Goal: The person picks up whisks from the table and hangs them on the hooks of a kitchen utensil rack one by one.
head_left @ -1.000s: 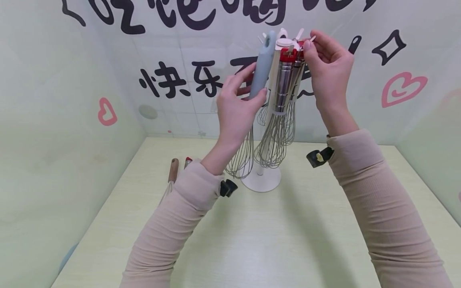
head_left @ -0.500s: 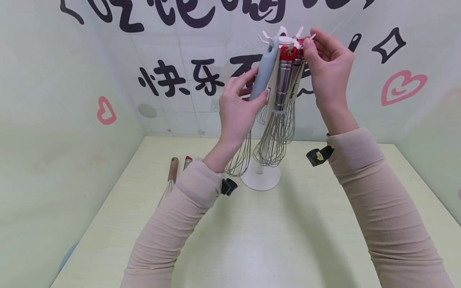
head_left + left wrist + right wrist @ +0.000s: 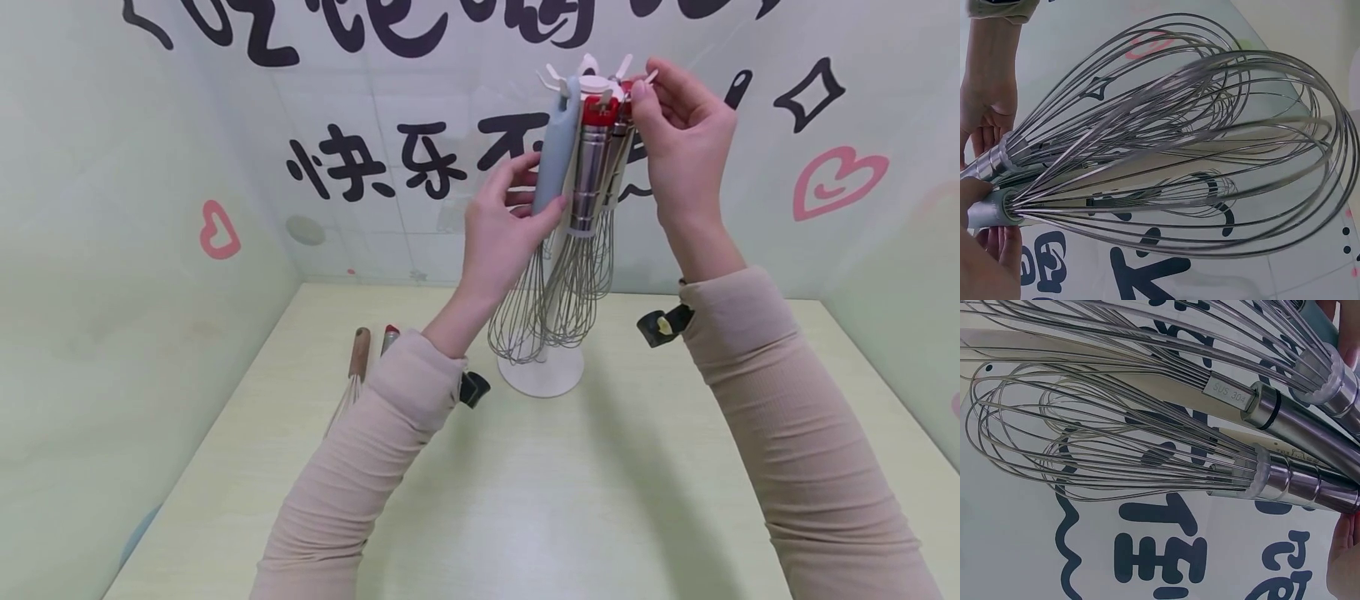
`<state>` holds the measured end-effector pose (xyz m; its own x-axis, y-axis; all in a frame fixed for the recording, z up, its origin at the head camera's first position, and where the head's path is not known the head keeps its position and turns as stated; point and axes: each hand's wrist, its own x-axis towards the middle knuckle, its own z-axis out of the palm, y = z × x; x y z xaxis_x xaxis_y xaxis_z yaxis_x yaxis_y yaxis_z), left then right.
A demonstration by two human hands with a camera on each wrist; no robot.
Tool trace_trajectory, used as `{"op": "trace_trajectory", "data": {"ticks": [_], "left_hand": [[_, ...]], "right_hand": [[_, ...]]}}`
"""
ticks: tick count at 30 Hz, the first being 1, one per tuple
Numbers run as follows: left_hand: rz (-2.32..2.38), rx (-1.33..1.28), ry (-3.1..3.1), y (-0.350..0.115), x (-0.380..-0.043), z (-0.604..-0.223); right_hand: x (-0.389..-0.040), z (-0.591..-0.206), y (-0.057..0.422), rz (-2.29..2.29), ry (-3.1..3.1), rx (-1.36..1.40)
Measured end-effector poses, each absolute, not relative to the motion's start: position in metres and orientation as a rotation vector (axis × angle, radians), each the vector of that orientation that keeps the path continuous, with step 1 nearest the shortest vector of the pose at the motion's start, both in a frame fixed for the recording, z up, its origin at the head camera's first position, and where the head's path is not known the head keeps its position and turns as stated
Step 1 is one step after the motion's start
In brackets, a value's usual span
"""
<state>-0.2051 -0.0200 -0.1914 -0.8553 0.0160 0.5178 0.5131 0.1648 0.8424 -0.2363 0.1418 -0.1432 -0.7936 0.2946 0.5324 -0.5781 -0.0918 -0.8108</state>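
A white whisk stand [image 3: 596,85] with hooks round its top carries several whisks. My left hand [image 3: 506,225] grips the lower part of a blue whisk handle [image 3: 557,154], fingers behind and thumb in front. The handle's top hole sits at a hook, and its wire loops [image 3: 1260,187] hang below. Beside it hangs a steel whisk [image 3: 592,167] with a red top. My right hand [image 3: 690,142] pinches a hook at the stand's right side, next to another red-topped whisk. In the right wrist view, a steel whisk stamped SUS 304 [image 3: 1229,392] hangs among the others.
The stand's round white base [image 3: 543,379] rests on the pale wooden table [image 3: 525,500]. A wooden-handled whisk [image 3: 360,354] and a red-tipped steel handle [image 3: 391,337] lie at the left, partly behind my left sleeve. The lettered wall [image 3: 412,242] stands close behind.
The blue whisk has come down from above the hook to hook level, then swung more upright, its wires moving right towards the stand. My right hand has stayed in place.
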Motion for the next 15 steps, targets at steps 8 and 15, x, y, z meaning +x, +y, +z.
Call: {"op": "trace_trajectory", "data": {"ticks": [8,15], "left_hand": [[-1.781,-0.518,-2.097,-0.027,-0.206,-0.198],[-1.762,-0.464,-2.123,-0.038,-0.209,-0.203]], "right_hand": [[-0.237,-0.144,0.141,1.935,-1.604,0.309],[-0.236,-0.143,0.142,1.924,-1.606,0.309]]}}
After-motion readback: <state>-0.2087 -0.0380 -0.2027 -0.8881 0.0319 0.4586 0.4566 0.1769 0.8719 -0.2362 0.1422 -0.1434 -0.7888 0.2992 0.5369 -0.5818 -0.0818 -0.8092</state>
